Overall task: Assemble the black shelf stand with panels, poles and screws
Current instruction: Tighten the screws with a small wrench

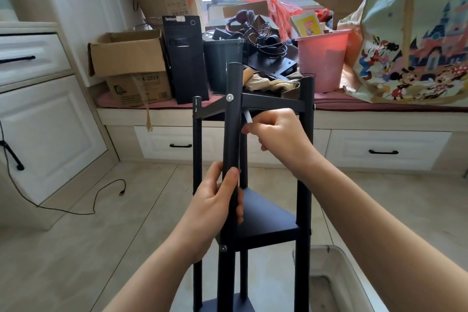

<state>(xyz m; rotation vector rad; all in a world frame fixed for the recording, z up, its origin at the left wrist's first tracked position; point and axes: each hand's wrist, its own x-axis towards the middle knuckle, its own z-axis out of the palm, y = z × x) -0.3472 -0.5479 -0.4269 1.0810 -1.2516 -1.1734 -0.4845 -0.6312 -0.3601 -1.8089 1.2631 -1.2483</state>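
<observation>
The black shelf stand (304,159) rises in front of me with several upright poles and three square black panels. The top panel (273,104) and middle panel (263,218) are joined to the near pole (231,134) by silver screws (230,97). My left hand (215,200) grips that near pole just above the middle panel. My right hand (278,134) is under the top panel and pinches a small white tool (248,117) next to the pole. The bottom panel (228,305) shows at the frame's lower edge.
Behind the stand, a window bench carries cardboard boxes (131,63), a black computer tower (184,58), tangled cables, a pink bin (321,58) and a cartoon-print bag (415,40). White drawers line the left. A cable (101,192) lies on the tiled floor. A grey tub (329,278) stands lower right.
</observation>
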